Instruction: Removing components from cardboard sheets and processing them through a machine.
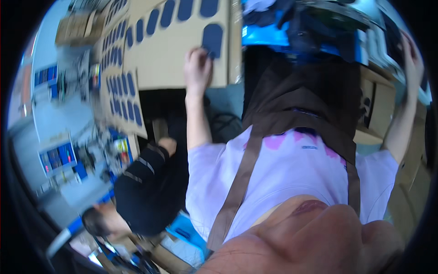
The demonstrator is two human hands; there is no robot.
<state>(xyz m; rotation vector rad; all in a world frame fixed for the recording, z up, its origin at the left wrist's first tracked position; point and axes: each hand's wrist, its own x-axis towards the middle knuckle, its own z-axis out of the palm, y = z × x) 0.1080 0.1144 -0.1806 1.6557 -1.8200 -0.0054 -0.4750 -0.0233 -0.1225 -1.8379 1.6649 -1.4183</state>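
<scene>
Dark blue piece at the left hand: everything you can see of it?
The dark blue piece looks thin, flat and matte, with a rounded far end and straight sides; its material is unclear. It lies on tan cardboard, apart from the similar pieces. The left hand's fingertips cover its near left corner; blur hides whether they grip it.

Under pale light we see a blurred workroom: two lit screens [58, 159] off to the left, a carton [73, 29] at upper left, brown boxes [382, 102] at right, and grey-blue floor [228, 98] (a small patch) near the middle.
</scene>
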